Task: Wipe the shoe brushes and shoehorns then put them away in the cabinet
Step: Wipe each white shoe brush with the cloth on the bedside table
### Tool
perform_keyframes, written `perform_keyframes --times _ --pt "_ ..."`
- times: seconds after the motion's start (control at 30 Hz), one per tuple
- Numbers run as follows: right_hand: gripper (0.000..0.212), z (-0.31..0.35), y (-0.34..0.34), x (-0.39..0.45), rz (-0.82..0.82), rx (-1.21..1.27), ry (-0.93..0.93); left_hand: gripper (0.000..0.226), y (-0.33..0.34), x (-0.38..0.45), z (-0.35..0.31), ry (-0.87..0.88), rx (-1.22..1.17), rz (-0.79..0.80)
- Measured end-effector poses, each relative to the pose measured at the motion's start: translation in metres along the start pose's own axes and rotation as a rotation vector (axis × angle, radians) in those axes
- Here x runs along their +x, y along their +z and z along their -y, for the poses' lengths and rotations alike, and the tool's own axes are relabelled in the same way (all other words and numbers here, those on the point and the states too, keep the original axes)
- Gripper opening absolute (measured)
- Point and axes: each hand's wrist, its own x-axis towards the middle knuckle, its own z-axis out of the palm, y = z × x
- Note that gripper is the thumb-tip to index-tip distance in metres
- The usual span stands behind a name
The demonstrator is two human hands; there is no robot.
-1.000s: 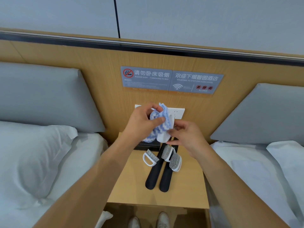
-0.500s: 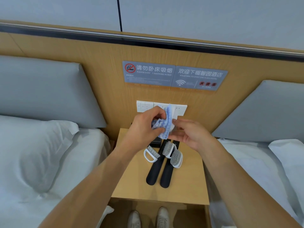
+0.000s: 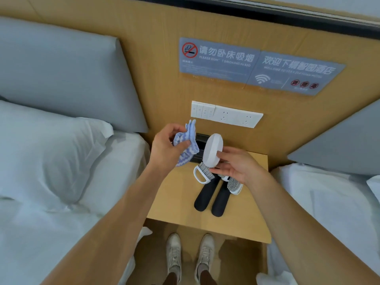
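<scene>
Half a second before, the cloth had been pressed against the brush between both hands; now the hands had come apart, the left hand (image 3: 166, 149) holding the bunched blue-and-white cloth (image 3: 185, 146) clear to one side while the right hand (image 3: 236, 165) pinched the round white shoe brush (image 3: 213, 150) by its lower rim, its smooth back tilted up. That separation suggested the wipe of this brush was finished or paused for a look, and putting it away probably came next. On the wooden nightstand (image 3: 176, 202), toward its back edge, lay a white loop-handled brush (image 3: 202, 174) with grey bristles and another grey-bristled brush (image 3: 233, 185), both resting on the upper ends of two glossy black shoehorns (image 3: 211, 197), long, rounded and side by side, none of them seemingly wiped yet. The cloth looked soft and ribbed.
</scene>
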Motion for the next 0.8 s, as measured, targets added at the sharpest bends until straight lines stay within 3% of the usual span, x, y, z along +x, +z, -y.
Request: perform_keyframes --times 0.13,0.23,0.4,0.6,0.8 --pt "0.042 -0.027 -0.003 0.016 -0.061 -0.01 0.059 0.024 -0.003 0.0 0.029 -0.103 0.003 -0.003" --pt "0.028 -0.042 -0.019 0.02 -0.102 0.012 0.087 0.023 0.005 0.002 0.048 -0.163 -0.015 0.024" --pt "0.028 -0.058 -0.075 0.028 -0.246 0.047 0.12 0.021 0.032 0.013 0.066 -0.172 0.0 0.082" --pt "0.013 -0.063 -0.147 0.05 -0.357 0.073 0.09 0.021 0.081 0.031 0.07 -0.199 -0.002 0.16" --pt "0.042 -0.059 -0.193 0.086 -0.396 0.057 0.084 0.019 0.142 0.044 0.072 -0.238 0.028 0.195"
